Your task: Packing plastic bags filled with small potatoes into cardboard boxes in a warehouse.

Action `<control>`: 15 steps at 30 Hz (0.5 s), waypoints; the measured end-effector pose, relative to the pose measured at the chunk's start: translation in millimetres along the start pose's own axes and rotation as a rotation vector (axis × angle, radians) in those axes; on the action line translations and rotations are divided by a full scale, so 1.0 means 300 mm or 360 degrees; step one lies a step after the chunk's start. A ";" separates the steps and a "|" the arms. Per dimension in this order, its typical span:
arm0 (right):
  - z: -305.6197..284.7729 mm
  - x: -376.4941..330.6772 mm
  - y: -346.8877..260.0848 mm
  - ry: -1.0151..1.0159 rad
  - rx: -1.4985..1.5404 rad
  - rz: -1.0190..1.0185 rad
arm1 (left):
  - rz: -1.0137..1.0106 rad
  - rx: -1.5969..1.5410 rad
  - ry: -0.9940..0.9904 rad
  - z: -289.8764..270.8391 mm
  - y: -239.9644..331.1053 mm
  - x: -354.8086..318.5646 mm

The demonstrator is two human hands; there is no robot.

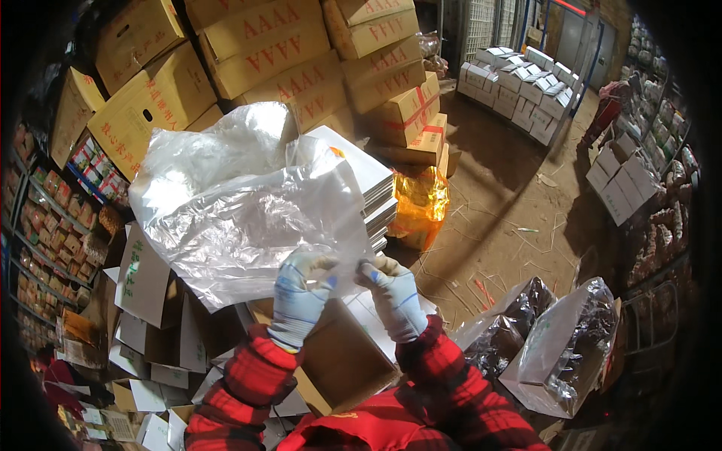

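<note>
Both my hands wear pale work gloves and meet at the edge of a large clear plastic bag (248,218). My left hand (302,293) pinches the film, thumb and fingers curled together. Just to its right, my right hand (392,295) is closed on the bag's corner. The bag spreads up and to the left from my hands, crumpled and shiny, over a stack of flat white cardboard (368,177). Below my hands stands an open carton (350,361) with a brown inside; my forearms cover part of it.
Two open white cartons lined with clear plastic (564,346) stand at the right. Several open cartons (162,301) crowd the left. Brown boxes (263,45) are piled behind the bag, near an orange wrapped bundle (421,203). Scraps litter the floor (504,218). Another person (608,105) is far right.
</note>
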State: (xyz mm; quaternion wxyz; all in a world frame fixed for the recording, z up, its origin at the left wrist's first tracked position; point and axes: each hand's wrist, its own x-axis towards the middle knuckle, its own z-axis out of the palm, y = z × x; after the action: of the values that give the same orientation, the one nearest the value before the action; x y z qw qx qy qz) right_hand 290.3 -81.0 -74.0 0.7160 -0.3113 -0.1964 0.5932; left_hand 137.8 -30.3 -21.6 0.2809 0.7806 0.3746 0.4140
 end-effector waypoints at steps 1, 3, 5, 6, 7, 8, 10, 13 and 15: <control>0.002 -0.001 -0.007 -0.0038 -0.0027 -0.0026 | 0.0018 0.0046 -0.0020 -0.017 0.000 0.005; 0.004 0.001 0.002 -0.0182 0.0030 -0.0051 | 0.0124 0.0017 -0.0112 -0.032 0.022 0.019; -0.001 0.010 0.010 -0.0308 0.0081 -0.0091 | 0.0398 0.0068 -0.0273 -0.034 0.069 0.067; 0.002 0.007 0.016 -0.0342 0.0085 -0.0045 | 0.0396 0.0073 -0.0269 -0.033 0.058 0.065; 0.004 0.005 0.020 -0.0375 0.0087 0.0000 | 0.0131 0.0051 -0.0422 -0.027 0.034 0.064; 0.004 0.006 0.024 -0.0378 0.0088 0.0002 | -0.0134 0.0027 -0.0573 -0.021 0.017 0.061; 0.010 0.017 0.021 -0.0314 0.0121 -0.0010 | -0.0421 -0.0251 -0.0532 -0.010 -0.007 0.061; 0.046 -0.012 -0.019 -0.0276 0.0137 -0.0104 | -0.0479 -0.0895 -0.0199 -0.001 -0.020 0.071; 0.034 -0.006 -0.015 -0.0300 0.0108 -0.0079 | -0.0294 -0.0816 -0.0358 -0.003 0.037 0.066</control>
State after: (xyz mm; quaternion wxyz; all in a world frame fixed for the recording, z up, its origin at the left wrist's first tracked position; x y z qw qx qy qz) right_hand 286.6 -81.1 -63.3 0.7189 -0.2246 -0.2504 0.6083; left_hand 148.4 -20.3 -4.3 0.5452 0.6877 0.2938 0.3789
